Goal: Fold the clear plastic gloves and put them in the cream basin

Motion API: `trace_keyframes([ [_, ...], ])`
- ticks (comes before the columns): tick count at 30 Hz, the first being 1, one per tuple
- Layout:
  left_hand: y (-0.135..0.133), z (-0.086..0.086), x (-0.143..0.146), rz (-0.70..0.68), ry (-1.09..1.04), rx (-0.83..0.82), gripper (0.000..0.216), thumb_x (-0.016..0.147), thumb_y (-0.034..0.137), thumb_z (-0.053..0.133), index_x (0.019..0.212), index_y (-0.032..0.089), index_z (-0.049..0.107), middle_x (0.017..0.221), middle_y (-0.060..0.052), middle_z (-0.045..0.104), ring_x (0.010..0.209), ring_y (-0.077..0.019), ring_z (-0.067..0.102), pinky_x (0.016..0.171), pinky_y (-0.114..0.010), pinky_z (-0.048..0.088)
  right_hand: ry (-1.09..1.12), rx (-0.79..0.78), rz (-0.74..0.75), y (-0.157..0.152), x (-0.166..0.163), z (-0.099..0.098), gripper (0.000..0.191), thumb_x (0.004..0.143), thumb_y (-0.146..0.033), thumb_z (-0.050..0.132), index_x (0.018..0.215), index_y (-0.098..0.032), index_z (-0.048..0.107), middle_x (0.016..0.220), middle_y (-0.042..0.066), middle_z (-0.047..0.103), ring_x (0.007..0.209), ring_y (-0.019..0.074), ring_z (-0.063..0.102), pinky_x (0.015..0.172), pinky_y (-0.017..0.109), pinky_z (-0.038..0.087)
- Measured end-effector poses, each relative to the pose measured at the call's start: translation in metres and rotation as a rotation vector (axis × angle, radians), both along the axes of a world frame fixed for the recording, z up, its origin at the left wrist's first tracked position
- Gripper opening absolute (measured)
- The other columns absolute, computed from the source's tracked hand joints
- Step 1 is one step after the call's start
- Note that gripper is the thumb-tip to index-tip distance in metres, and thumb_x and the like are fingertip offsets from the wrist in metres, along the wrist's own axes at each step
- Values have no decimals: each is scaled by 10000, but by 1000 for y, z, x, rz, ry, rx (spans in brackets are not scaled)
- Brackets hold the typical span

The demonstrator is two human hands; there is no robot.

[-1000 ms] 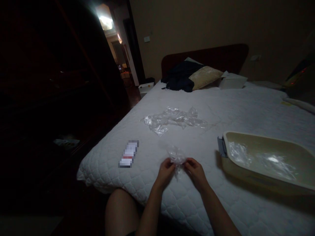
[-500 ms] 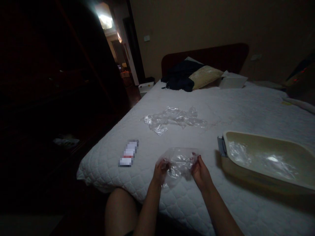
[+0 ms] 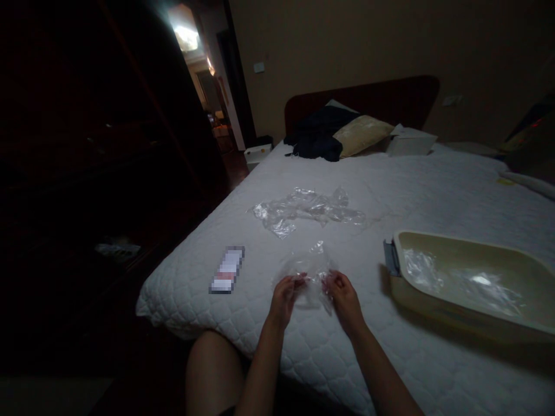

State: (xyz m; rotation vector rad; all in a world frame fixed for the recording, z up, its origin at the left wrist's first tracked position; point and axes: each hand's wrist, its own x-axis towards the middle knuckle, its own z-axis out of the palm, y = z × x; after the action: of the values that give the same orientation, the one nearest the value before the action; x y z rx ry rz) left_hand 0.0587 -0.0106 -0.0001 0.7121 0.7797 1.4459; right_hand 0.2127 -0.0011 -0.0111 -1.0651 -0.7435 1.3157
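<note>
A clear plastic bag is stretched between my two hands over the near part of the bed. My left hand grips its left side with bent fingers. On its right side, my right hand pinches the film between thumb and fingers. Beyond them, more crumpled clear plastic bags lie in a loose heap on the quilted white bed cover. To the right stands a cream plastic bin with a grey latch, and some clear plastic is inside it.
A phone-like object, blurred out, lies left of my hands. Dark cloth, a beige pillow and a white box sit near the headboard. The bed's left edge drops to a dark floor.
My hands have come closer together, the right one moving left. The bag between them has bunched up, and its top now stands higher and farther from me.
</note>
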Motion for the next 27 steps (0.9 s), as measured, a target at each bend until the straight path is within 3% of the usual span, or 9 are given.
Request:
trace_keyframes([
  [3, 2, -2, -1, -4, 23, 0, 174, 647, 256, 576, 684, 119, 676, 975, -118, 662, 964, -257, 582, 907, -388, 382, 35, -39, -17, 1, 4, 2, 398, 615, -396, 695, 951, -226, 565, 750, 0, 632, 687, 160, 603, 634, 287, 485],
  [7, -2, -4, 0, -11, -3, -27, 196, 698, 267, 557, 658, 115, 675, 908, -108, 674, 923, -236, 594, 886, -372, 398, 106, -95, -69, 3, 8, 3, 347, 607, -399, 696, 884, -233, 567, 717, -11, 632, 647, 155, 604, 590, 281, 483],
  [11, -20, -4, -2, 5, -39, -73, 151, 698, 245, 585, 693, 124, 676, 842, -85, 681, 825, -205, 614, 847, -356, 428, 88, -133, -40, 5, 9, 5, 342, 618, -401, 685, 890, -234, 563, 724, -13, 631, 616, 139, 595, 510, 238, 452],
  [16, -52, -2, -14, -132, 71, -109, 262, 741, 346, 562, 786, 122, 690, 924, -120, 672, 826, -244, 622, 857, -405, 423, 19, -156, 83, 9, 14, 10, 350, 606, -351, 687, 893, -195, 562, 698, 2, 627, 562, 125, 573, 458, 214, 414],
  [19, -70, 14, -30, -371, 324, -89, 302, 755, 389, 546, 806, 139, 707, 899, -120, 681, 903, -257, 605, 892, -377, 398, -73, -144, 228, 13, 27, 14, 332, 611, -328, 678, 888, -185, 565, 658, -8, 619, 498, 105, 541, 420, 197, 381],
  [22, -86, 48, -50, -724, 551, -49, 304, 782, 401, 509, 901, 194, 697, 919, -93, 681, 908, -244, 606, 854, -358, 419, -183, -106, 402, 18, 47, 19, 350, 629, -336, 670, 926, -180, 569, 639, -15, 604, 469, 99, 531, 370, 175, 332],
  [24, -90, 70, -62, -850, 583, -15, 309, 789, 393, 499, 908, 187, 695, 917, -107, 676, 903, -247, 606, 834, -354, 424, -226, -89, 474, 20, 58, 23, 387, 627, -329, 680, 967, -186, 564, 631, -26, 590, 497, 109, 552, 379, 175, 352],
  [25, -88, 78, -65, -849, 572, -11, 312, 786, 394, 502, 912, 181, 692, 890, -113, 677, 867, -246, 615, 805, -351, 438, -229, -87, 486, 21, 62, 24, 410, 622, -324, 688, 987, -191, 557, 639, -27, 589, 522, 117, 566, 393, 180, 371],
  [27, -76, 83, -67, -662, 565, 25, 281, 753, 399, 544, 824, 175, 698, 795, -105, 673, 777, -232, 623, 747, -333, 456, -216, -97, 474, 21, 66, 25, 443, 618, -333, 694, 1012, -199, 542, 677, -16, 602, 569, 135, 589, 414, 194, 398],
])
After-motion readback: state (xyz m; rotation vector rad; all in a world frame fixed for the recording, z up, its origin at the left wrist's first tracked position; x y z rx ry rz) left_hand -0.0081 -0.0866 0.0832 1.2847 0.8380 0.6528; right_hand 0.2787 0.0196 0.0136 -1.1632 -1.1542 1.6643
